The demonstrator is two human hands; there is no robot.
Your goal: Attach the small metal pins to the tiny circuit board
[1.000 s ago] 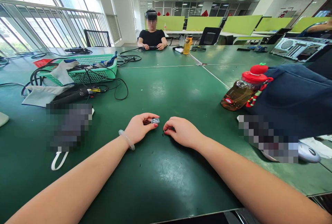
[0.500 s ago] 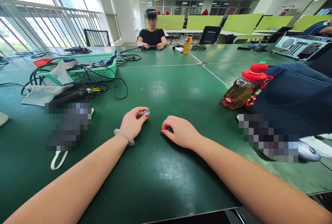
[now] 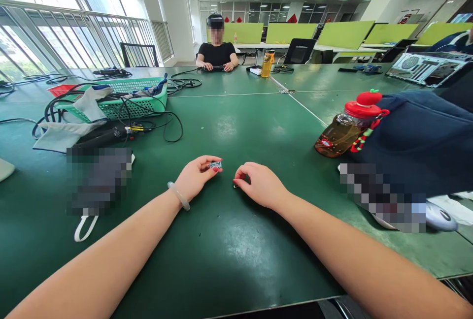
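Over the green table (image 3: 229,127), near its middle, my left hand (image 3: 197,176) pinches a small bluish-grey patterned piece (image 3: 215,165) between thumb and fingers. A pale bracelet (image 3: 179,196) circles the left wrist. My right hand (image 3: 260,185) is just to the right, its thumb and fingertips closed on a tiny light-coloured thing (image 3: 235,186) too small to name. The two hands are a short gap apart and do not touch.
A green basket (image 3: 129,107) with cables and gloves stands at the left, a phone-like pixelated item (image 3: 101,181) before it. At the right are a red-lidded bottle (image 3: 338,134), a dark blue bag (image 3: 417,142) and a mouse (image 3: 439,214). A person (image 3: 217,53) sits opposite.
My left hand has moved slightly right with the small piece, narrowing the gap to my right hand. The tiny thing at my right fingertips now shows more clearly.
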